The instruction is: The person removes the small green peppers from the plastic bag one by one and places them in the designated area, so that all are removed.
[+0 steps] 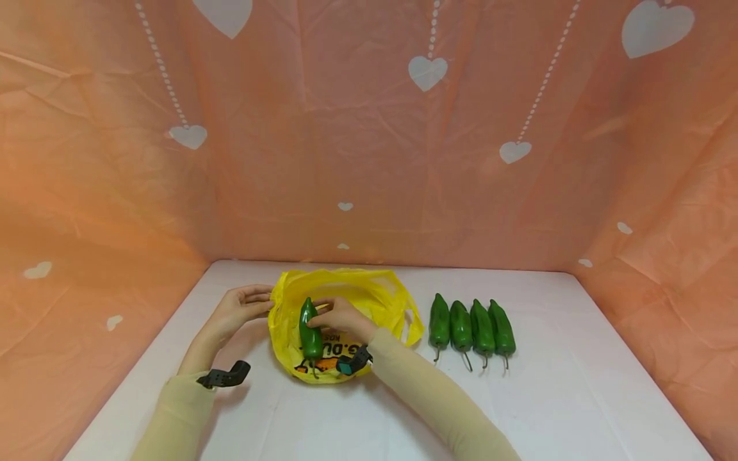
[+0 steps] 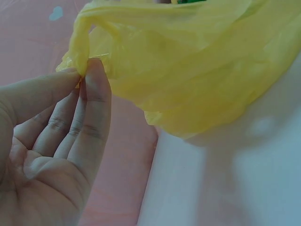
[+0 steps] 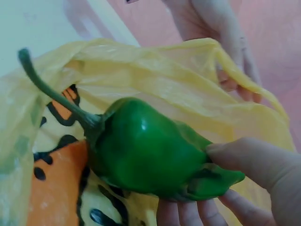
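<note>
My right hand holds a green pepper by its tapered end, thumb on one side and fingers on the other. The pepper hangs over the mouth of a yellow plastic bag, its stem pointing toward me. At the bag's left rim, my left hand pinches the plastic between thumb and forefinger, plainly seen in the left wrist view. The bag lies spread with its opening facing me, and black lettering and an orange print show inside. Most of the bag's far side is hidden.
Several more green peppers lie side by side to the right of the bag, stems toward me. All rests on a white table. An orange cloth with white hearts rises behind and at both sides.
</note>
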